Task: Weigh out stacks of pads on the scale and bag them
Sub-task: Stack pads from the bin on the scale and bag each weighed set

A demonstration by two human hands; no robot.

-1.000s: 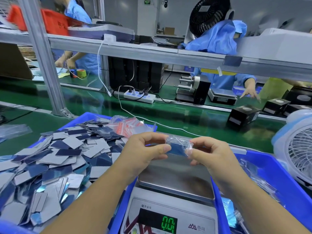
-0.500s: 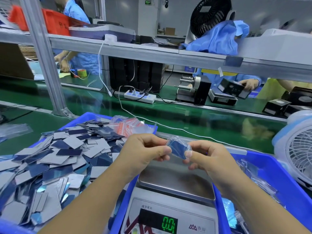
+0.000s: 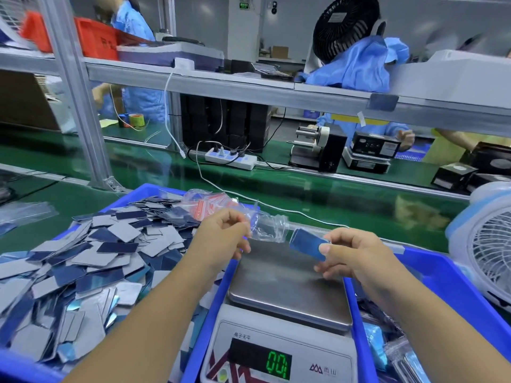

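The stack, a second ago inside the bag, is now held clear of its mouth, pinched by the right hand above the scale, whose pan is bare. The empty bag is gripped by the left hand. Bagging appears undone; reinsertion is probably needed. Loose pads are piled at left.

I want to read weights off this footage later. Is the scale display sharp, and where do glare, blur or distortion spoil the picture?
Head view: the scale display is legible in green; ceiling glare streaks the green conveyor belt; the shelf rail bows from wide-angle distortion; the far upper right corner is motion-smeared.
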